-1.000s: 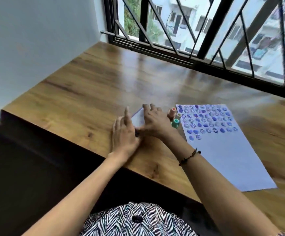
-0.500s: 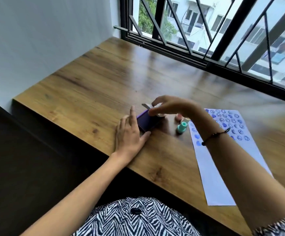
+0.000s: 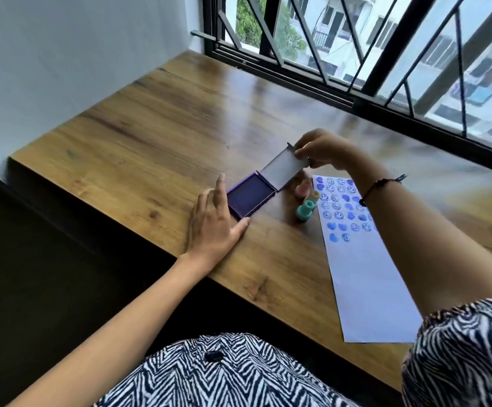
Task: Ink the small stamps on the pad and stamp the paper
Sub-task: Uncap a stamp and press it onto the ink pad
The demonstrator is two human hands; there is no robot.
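A purple ink pad (image 3: 249, 198) lies open on the wooden table (image 3: 156, 118). Its grey lid (image 3: 283, 169) is hinged up and tilted back. My right hand (image 3: 322, 148) pinches the lid's far edge. My left hand (image 3: 214, 221) lies flat on the table with straight fingers against the pad's left and near sides. Three small stamps stand just right of the pad: a pink stamp (image 3: 303, 189), a yellow stamp (image 3: 312, 198) and a teal stamp (image 3: 306, 210). The white paper (image 3: 365, 277) lies to the right, its upper part covered with blue smiley and heart prints; my right arm hides part of it.
A window with black metal bars (image 3: 356, 54) runs along the table's far edge. A white wall (image 3: 63, 54) stands to the left. The table's near edge drops off just below my left wrist.
The ink pad's lid has been raised from shut to wide open by my right hand. My left hand stayed beside the pad. The camera view shifted left.
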